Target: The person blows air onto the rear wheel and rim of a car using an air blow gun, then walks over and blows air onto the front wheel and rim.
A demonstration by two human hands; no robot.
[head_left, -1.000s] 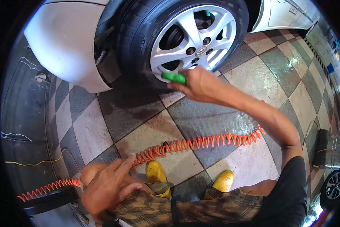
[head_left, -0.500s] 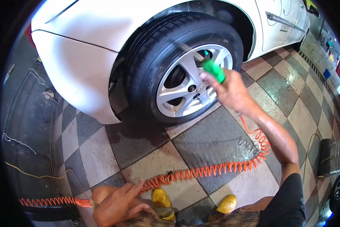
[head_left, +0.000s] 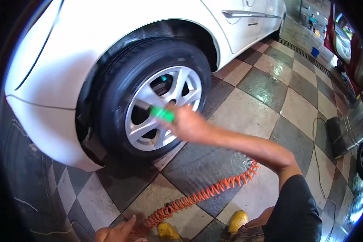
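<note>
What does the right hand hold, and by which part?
The right hand holds a green tool by the end opposite its narrow tip; blur hides the exact grip.

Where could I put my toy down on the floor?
The biggest free patch is the shiny floor between the wheel and the drain grate. A smaller one lies between the wheel and the orange curly hose. It's crowded at the wheel, where the right hand holds a green tool, and around the yellow boots, left hand and hose.
</note>
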